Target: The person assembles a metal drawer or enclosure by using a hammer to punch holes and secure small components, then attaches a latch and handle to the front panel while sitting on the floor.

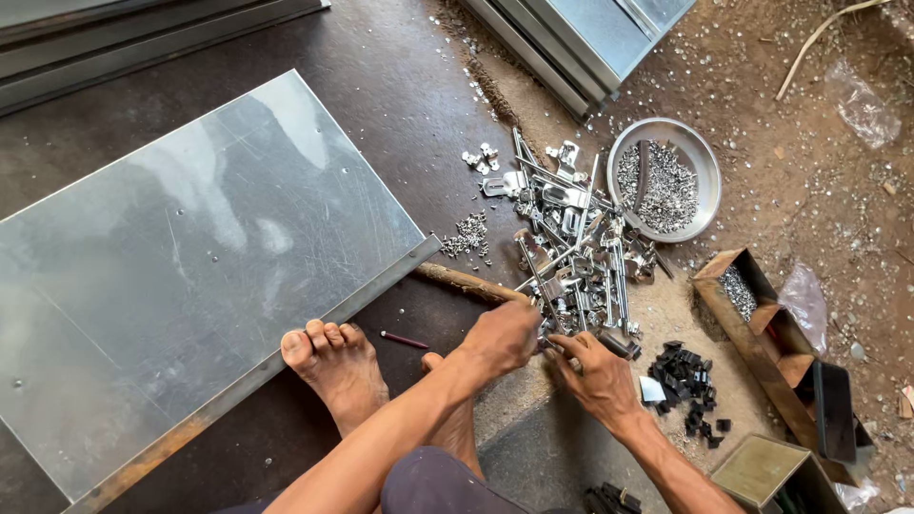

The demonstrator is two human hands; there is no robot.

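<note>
Your hands meet low, fingers curled.
Your left hand (502, 335) is closed in a loose fist, knuckles up, forearm reaching forward. Your right hand (595, 373) angles in beside it, fingers bent, nearly touching. Your bare left foot (335, 366) lies flat.

A rough metal workshop, worked on the ground: a galvanised sheet (190, 276) lies on the dirt floor (790, 143), beside a heap of shiny fittings (571, 247), a bowl (709, 181) of rivets, small black parts (687, 376) and folded sheet-metal sections (581, 38).
</note>
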